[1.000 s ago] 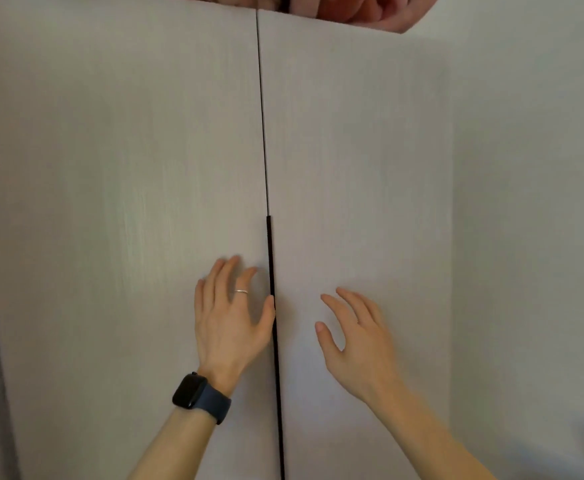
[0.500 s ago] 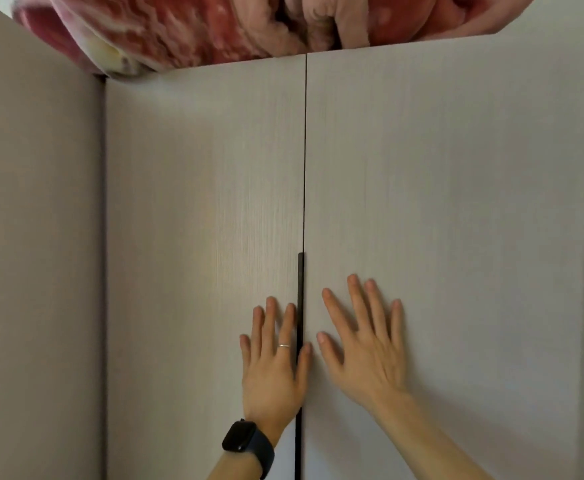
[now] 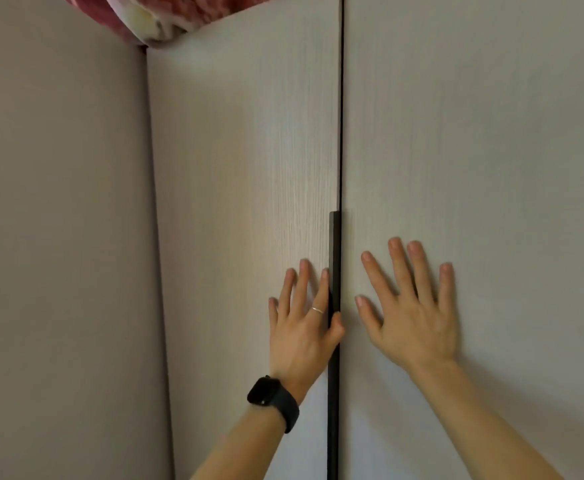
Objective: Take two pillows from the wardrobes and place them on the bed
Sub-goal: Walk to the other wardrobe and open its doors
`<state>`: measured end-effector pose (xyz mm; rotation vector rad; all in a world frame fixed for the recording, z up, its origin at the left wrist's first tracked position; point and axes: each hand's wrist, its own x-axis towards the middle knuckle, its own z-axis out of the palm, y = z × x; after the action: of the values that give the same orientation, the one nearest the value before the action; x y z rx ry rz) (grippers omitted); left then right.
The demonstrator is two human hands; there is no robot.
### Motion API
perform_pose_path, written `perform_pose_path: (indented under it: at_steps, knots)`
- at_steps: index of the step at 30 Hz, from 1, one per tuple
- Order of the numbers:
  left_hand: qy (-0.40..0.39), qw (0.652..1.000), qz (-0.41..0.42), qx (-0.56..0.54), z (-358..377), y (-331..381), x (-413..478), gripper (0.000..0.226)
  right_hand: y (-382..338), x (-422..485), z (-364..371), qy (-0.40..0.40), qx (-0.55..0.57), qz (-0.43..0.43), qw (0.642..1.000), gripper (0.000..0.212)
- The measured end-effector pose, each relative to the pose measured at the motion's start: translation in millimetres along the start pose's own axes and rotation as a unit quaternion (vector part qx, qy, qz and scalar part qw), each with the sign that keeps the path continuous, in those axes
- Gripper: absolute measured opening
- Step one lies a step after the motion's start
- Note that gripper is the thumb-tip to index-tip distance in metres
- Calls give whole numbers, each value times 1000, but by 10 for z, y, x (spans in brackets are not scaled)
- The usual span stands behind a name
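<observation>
Two pale wood-grain wardrobe doors (image 3: 249,161) shut, thin dark seam between. Left hand (image 3: 301,323) flat on left door, fingers spread, thumb hooked over long black strip handle (image 3: 334,341); black wristwatch (image 3: 273,401) on wrist. Right hand (image 3: 411,313) splayed wide, palm against right door, holding nothing. Red patterned blanket (image 3: 165,15) on wardrobe top. Pillows not visible.

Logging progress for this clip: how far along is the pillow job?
Done: nothing yet; no pillow or bed is in view. In hand: both wardrobe doors look shut, the left hand lies on the left door with its thumb hooked over the dark handle strip, and the right hand lies flat on the right door. Left: open the doors, take two pillows, put them on the bed.
</observation>
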<state>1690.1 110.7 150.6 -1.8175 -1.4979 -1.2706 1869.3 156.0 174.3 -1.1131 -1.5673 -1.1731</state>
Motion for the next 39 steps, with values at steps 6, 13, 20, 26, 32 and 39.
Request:
perform_pose_path:
  at_steps: [6, 13, 20, 26, 32, 39]
  knots:
    - [15, 999, 39, -6, -330, -62, -156, 69, 17, -49, -49, -29, 13, 4, 999, 69]
    - [16, 995, 75, -69, -1131, -220, -520, 64, -243, -361, -413, -119, 165, 76, 976, 71]
    - [-18, 999, 45, -15, -2021, -581, -949, 64, -1668, -1267, -1146, -222, 602, 44, 766, 61]
    - [2, 1000, -29, 11, -2553, -726, -1284, 70, -2522, -1411, -1334, -204, 676, 20, 707, 61]
    - [76, 986, -18, 150, -3003, -817, -1461, 66, -3168, -1404, -1378, -193, 680, -11, 707, 81]
    - [89, 971, -135, 175, -3247, -1051, -1563, 82, -3847, -1282, -1612, -180, 703, 3, 688, 85]
